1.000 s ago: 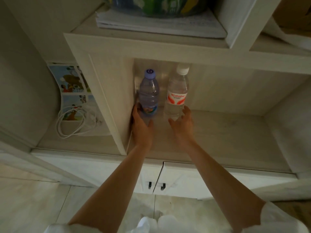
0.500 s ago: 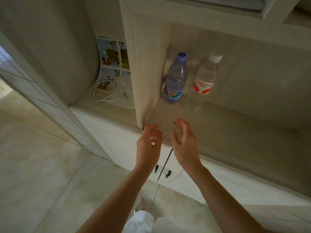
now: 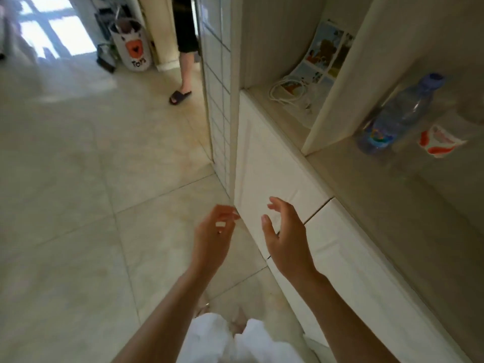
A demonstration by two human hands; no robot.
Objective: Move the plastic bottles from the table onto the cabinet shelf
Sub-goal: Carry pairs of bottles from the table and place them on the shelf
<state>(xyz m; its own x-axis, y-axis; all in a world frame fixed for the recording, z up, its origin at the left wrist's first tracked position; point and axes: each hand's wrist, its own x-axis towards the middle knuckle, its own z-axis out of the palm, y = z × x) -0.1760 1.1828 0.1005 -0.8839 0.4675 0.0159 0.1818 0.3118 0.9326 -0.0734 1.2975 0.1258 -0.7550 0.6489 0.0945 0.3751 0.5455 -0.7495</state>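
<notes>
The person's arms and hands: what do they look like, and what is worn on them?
Both forearms are bare, no sleeves showing. The left hand shows a small glint that may be a ring, too small to tell. The right hand shows nothing worn. White clothing shows below.

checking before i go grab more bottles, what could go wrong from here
The blue-capped bottle and the red-labelled bottle stand close together on the cabinet shelf, so a nudge while adding more could topple both. A person's slippered foot is at the doorway, a possible collision as you turn away.
</notes>
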